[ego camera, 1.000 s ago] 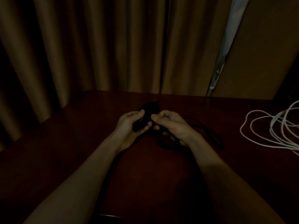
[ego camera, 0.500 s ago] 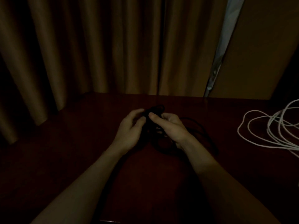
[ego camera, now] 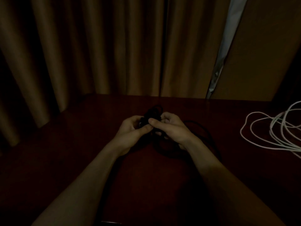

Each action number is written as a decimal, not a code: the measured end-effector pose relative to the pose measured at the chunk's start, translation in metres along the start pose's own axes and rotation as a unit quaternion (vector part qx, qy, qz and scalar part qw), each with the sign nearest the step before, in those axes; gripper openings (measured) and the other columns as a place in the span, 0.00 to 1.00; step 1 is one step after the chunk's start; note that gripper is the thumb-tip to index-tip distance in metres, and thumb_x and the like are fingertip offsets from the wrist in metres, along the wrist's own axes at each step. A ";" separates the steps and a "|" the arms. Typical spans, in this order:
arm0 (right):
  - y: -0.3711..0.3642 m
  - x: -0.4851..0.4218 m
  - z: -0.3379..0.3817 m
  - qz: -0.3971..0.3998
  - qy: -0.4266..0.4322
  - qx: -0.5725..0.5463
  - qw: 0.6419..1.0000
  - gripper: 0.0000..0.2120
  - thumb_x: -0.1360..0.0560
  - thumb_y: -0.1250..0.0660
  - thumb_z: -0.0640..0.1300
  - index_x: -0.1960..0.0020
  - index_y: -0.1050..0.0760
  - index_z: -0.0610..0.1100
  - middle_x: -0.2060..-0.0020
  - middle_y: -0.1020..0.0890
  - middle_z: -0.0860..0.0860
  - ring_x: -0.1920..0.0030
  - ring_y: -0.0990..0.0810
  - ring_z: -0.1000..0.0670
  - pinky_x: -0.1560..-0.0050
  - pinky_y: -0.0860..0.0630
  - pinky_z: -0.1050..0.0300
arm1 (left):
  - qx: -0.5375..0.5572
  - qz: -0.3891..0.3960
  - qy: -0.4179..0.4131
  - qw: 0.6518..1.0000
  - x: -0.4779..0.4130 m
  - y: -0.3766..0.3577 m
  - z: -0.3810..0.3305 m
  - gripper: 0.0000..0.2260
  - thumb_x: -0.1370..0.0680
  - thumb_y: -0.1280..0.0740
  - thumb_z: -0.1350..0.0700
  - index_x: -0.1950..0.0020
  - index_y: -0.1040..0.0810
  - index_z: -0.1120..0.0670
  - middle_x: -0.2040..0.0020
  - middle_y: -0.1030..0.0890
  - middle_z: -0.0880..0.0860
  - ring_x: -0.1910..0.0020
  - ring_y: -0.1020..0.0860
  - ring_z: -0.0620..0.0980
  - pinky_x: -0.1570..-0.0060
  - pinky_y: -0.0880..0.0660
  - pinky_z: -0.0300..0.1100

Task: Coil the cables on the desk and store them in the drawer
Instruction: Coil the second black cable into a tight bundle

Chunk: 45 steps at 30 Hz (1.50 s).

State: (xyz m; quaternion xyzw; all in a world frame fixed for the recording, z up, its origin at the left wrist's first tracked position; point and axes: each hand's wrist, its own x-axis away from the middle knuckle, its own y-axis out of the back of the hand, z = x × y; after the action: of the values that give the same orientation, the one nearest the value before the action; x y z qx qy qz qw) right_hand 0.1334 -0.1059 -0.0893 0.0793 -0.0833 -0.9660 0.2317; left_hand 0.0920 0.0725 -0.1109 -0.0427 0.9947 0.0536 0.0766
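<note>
left hand, right hand grip black cable mid desk.

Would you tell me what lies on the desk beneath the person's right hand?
Loose loops of the black cable lie on the desk beneath the right hand; both it and the left hand grip the coiled part. Their course under the wrist is hidden.

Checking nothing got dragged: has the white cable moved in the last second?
No. The white cable keeps its spot on the desk, right of the curtain gap.
</note>
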 end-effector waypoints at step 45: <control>-0.016 0.005 0.000 0.039 0.045 -0.080 0.995 0.15 0.18 0.32 0.47 0.34 0.24 0.41 0.53 0.15 0.51 0.53 0.15 0.55 0.51 0.21 0.65 | 0.239 0.044 0.094 0.965 0.007 -0.002 -0.016 0.22 0.17 0.38 0.39 0.36 0.15 0.53 0.50 0.16 0.52 0.62 0.24 0.46 0.56 0.28 0.41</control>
State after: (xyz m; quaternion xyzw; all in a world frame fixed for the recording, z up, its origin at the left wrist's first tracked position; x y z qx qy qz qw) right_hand 0.1218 -0.0939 -0.0932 0.1002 0.0018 -0.9553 0.2781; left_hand 0.0832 0.0680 -0.0961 0.0160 0.9822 -0.1866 -0.0119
